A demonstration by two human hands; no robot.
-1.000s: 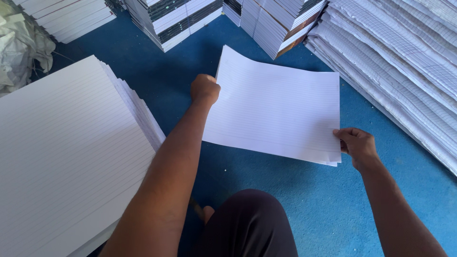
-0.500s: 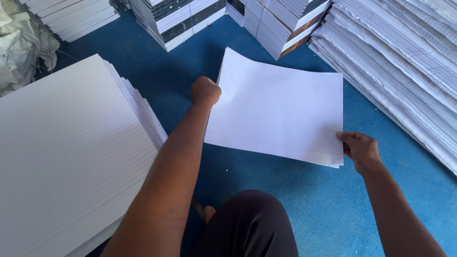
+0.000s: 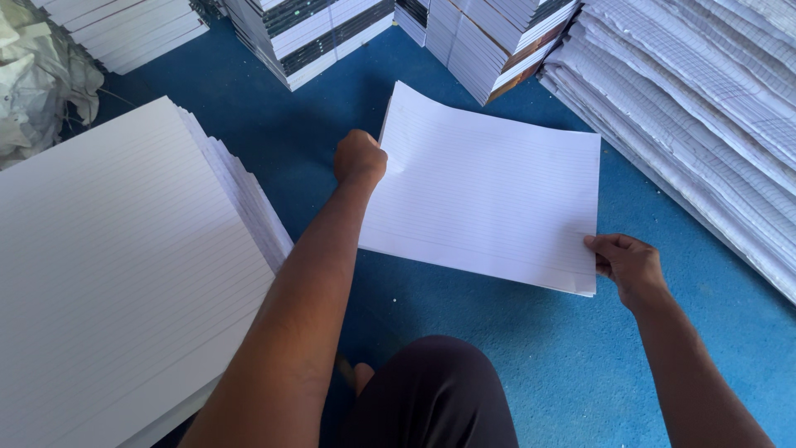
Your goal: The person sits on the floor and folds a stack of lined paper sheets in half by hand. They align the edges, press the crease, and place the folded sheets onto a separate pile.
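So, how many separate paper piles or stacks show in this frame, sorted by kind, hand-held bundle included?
Held bundle of lined sheets, gripped by left hand and right hand: 1
Large loose-sheet piles, left pile and right pile: 2
Bound booklet stacks at the top: at least 3
Total: at least 6
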